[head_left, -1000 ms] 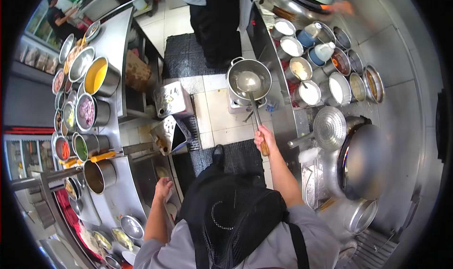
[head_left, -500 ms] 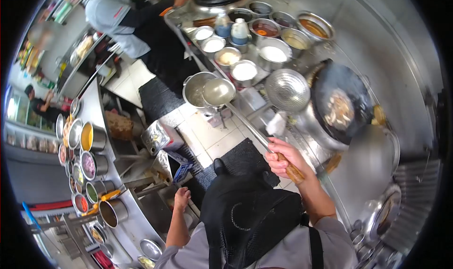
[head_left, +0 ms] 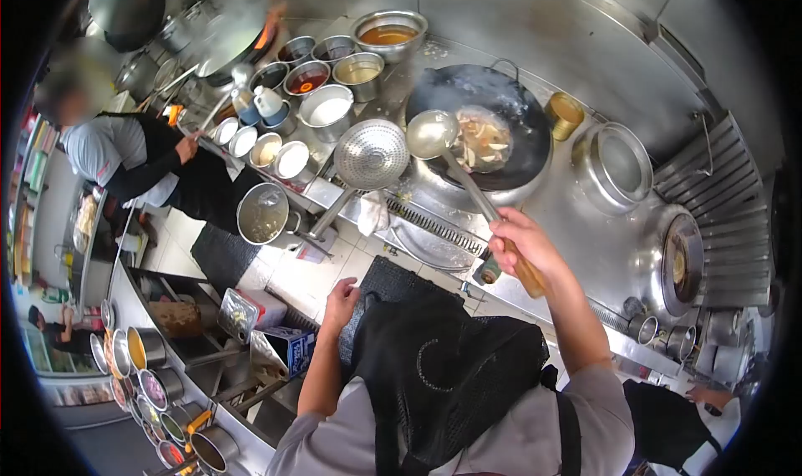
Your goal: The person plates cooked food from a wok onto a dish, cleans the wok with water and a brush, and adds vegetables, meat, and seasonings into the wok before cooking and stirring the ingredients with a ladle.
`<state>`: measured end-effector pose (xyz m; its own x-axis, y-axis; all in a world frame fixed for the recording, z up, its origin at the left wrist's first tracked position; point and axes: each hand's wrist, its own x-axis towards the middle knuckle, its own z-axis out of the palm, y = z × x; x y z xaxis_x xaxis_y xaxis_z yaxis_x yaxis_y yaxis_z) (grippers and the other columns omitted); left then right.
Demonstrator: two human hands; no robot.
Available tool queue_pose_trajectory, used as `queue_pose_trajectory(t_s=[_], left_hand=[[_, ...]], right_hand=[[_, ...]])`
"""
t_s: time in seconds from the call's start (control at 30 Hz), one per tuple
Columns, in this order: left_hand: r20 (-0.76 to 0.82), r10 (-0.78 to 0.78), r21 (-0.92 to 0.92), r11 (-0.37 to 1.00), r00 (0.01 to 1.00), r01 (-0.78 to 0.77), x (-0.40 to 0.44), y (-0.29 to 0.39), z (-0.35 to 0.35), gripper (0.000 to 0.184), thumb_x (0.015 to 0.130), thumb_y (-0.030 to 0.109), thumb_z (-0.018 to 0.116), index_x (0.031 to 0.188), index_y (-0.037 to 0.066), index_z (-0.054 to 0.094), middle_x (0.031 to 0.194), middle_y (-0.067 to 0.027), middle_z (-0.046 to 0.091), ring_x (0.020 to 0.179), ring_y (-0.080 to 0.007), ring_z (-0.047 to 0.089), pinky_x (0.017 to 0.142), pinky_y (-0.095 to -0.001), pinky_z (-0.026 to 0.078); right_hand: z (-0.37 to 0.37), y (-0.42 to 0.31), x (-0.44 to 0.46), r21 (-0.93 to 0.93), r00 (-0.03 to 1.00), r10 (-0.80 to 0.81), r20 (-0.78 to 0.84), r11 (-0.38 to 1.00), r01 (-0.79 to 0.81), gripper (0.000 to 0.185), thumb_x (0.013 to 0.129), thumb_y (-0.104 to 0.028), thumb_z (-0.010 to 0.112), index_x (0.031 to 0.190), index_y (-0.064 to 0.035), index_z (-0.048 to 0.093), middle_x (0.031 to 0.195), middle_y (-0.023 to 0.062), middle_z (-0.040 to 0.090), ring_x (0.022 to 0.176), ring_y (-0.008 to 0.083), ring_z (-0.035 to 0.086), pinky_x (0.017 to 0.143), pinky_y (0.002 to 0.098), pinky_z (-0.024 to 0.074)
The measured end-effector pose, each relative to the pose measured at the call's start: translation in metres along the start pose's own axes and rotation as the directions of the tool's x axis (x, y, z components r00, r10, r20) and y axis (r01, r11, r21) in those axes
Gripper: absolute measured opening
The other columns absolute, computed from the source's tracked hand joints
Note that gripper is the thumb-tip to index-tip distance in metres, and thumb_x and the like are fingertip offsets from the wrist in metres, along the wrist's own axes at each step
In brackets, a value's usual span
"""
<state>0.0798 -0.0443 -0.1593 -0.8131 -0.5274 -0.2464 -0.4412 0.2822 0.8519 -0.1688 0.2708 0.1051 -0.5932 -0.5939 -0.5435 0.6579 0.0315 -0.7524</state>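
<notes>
My right hand [head_left: 523, 244] is closed around the wooden handle of a long metal ladle [head_left: 433, 134]. The ladle's bowl, with pale liquid in it, is over the left edge of a dark wok [head_left: 525, 108]. Sliced food [head_left: 482, 139] lies in the steaming wok. My left hand [head_left: 341, 301] hangs over the floor near my apron, holding nothing, its fingers loosely curled and apart. A perforated strainer [head_left: 372, 154] rests left of the wok, with a white cloth [head_left: 373, 213] by its handle.
A pot of liquid [head_left: 263, 213] stands low at the left. Seasoning containers [head_left: 327, 108] line the counter behind the strainer. A co-worker [head_left: 125, 154] works at a flaming wok at upper left. Another person [head_left: 672, 422] is at lower right. Nested steel bowls [head_left: 616, 168] sit right of the wok.
The view has turned right toward the stove. My right hand has carried the ladle from the floor-side pot up to the wok. My left hand has stayed low and free.
</notes>
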Motion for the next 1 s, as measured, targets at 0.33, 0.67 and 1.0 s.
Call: queue_pose_trajectory(t_s=[0.33, 0.67, 1.0], left_hand=[[0.062, 0.001, 0.048, 0.999, 0.998, -0.004, 0.023, -0.015, -0.004, 0.028, 0.089, 0.014, 0.068, 0.116, 0.004, 0.065, 0.087, -0.0139, 0.069, 0.076, -0.0225, 0.067, 0.073, -0.0346, 0.055], [-0.463, 0.386, 0.192, 0.922, 0.798, -0.335, 0.140, 0.091, -0.127, 0.034, 0.088, 0.000, 0.063, 0.121, 0.002, 0.057, 0.110, -0.0168, 0.057, 0.099, -0.0302, 0.062, 0.079, -0.0366, 0.057], [-0.603, 0.431, 0.335, 0.900, 0.671, -0.277, 0.443, 0.103, -0.203, 0.108, 0.069, 0.019, 0.084, 0.150, -0.007, 0.017, 0.144, -0.0298, 0.037, 0.131, -0.0435, 0.040, 0.112, -0.0480, 0.033]], right_hand=[[-0.163, 0.090, -0.052, -0.981, 0.772, -0.606, -0.191, 0.150, -0.125, 0.064, 0.087, -0.006, 0.062, 0.147, -0.0151, 0.042, 0.119, 0.0266, 0.064, 0.100, 0.0457, 0.064, 0.088, 0.0493, 0.0514], [-0.124, 0.092, 0.058, -0.980, 0.590, -0.807, 0.030, -0.140, -0.141, 0.064, 0.091, -0.006, 0.061, 0.150, -0.0127, 0.038, 0.112, 0.0224, 0.066, 0.079, 0.0387, 0.069, 0.069, 0.0461, 0.0554], [0.169, -0.054, 0.314, -0.453, 0.932, -0.349, 0.100, 0.818, 0.355, 0.060, 0.099, -0.009, 0.056, 0.153, -0.0043, 0.030, 0.071, 0.0013, 0.054, 0.049, 0.0079, 0.049, 0.043, 0.0237, 0.0398]])
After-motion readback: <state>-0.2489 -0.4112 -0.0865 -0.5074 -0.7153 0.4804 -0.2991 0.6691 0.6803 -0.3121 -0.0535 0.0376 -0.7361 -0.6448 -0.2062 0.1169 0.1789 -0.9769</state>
